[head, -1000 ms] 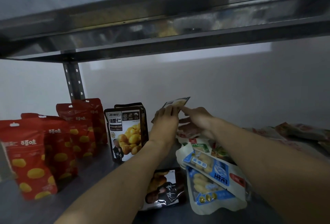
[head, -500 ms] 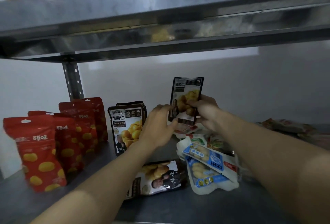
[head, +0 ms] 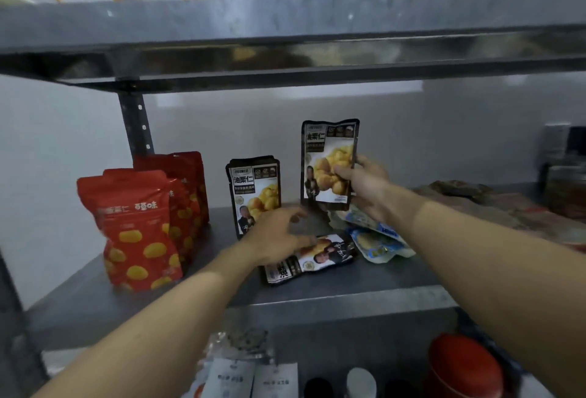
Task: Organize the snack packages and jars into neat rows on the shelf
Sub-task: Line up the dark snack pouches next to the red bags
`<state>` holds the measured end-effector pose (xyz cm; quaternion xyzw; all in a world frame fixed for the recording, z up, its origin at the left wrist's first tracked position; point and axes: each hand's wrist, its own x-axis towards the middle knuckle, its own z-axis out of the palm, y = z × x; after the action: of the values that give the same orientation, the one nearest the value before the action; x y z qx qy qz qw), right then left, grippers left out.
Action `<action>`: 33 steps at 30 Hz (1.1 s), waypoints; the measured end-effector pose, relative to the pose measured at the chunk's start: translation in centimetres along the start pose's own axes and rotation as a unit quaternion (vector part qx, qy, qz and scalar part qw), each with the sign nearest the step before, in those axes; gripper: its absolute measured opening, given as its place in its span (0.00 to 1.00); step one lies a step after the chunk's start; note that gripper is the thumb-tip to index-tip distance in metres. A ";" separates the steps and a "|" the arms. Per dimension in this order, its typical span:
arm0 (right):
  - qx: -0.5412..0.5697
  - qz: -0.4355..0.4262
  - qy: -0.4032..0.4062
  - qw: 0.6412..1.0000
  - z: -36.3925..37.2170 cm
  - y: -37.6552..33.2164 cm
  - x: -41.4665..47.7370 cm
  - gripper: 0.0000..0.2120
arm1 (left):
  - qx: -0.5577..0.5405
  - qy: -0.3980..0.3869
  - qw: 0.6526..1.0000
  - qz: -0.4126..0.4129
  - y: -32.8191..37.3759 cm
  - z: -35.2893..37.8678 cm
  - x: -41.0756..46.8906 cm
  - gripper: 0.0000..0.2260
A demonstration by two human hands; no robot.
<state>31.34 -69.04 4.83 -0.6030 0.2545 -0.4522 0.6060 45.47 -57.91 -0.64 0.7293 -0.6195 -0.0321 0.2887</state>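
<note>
right hand (head: 364, 187) grip clamped on chestnut pouch (head: 328, 163), upright | left hand (head: 279, 237) grip apart

Bare shelf (head: 95, 296) lay open along the front left edge, wide enough for my left hand (head: 279, 239) to pass. The red bags (head: 139, 226) blocked the far left, the standing black pouch (head: 253, 194) the middle. To the right, a flat black pouch (head: 323, 255) and a heap of blue packets (head: 377, 239) crowded the floor. The upper shelf (head: 285, 33) capped the room overhead.
</note>
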 end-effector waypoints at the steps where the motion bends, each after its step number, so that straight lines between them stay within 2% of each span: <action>1: -0.002 -0.001 0.004 1.000 0.1 -0.1 -0.6 0.07 | -0.004 -0.032 0.999 -0.008 -0.2 0.0 -0.4 0.29; 6: -0.026 0.004 0.015 1.000 -0.1 -0.2 -2.3 0.08 | 0.005 -0.109 0.993 -0.041 -0.7 0.6 -1.1 0.35; 10: -0.035 0.008 0.018 0.999 -0.6 -0.4 -2.9 0.09 | -0.013 -0.145 0.989 -0.038 -0.7 0.5 -1.7 0.34; 13: -0.049 0.014 0.014 0.999 -0.7 -0.3 -3.0 0.09 | -0.037 -0.212 0.976 -0.040 -1.3 -0.6 -2.0 0.35; 15: -0.052 0.014 0.005 0.999 -0.6 -0.1 -2.8 0.10 | -0.020 -0.225 0.973 -0.042 -1.7 -1.4 -2.5 0.30; 18: -0.052 0.014 -0.008 0.999 -0.1 0.1 -2.3 0.12 | -0.027 -0.156 0.986 -0.054 -2.5 -2.0 -3.1 0.24; 20: -0.054 0.018 -0.013 0.998 0.4 0.4 -2.0 0.14 | -0.041 -0.075 0.994 -0.064 -3.3 -1.7 -3.6 0.18; 22: -0.060 0.026 -0.023 0.998 0.9 0.8 -1.9 0.15 | 0.012 0.032 0.997 -0.068 -3.6 -0.8 -4.0 0.10; 24: -0.074 0.029 -0.028 0.996 1.3 1.2 -1.7 0.15 | 0.065 0.136 0.983 -0.106 -2.8 0.1 -4.6 0.20; 25: -0.079 0.029 -0.028 0.996 1.4 1.3 -1.6 0.15 | 0.084 0.156 0.974 -0.144 -2.0 0.4 -4.9 0.25; 28: -0.080 0.028 -0.029 0.996 1.7 1.8 -1.5 0.13 | 0.113 0.106 0.958 -0.241 0.4 1.3 -5.3 0.36; 33: -0.095 0.038 -0.033 0.994 1.5 3.0 -1.8 0.09 | 0.092 0.067 0.944 -0.310 2.0 1.6 -5.0 0.47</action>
<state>32.48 -67.14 1.74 -0.6626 0.2988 -0.3825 0.5705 41.91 -54.01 -2.59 0.9092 -0.3422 -0.0143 0.2368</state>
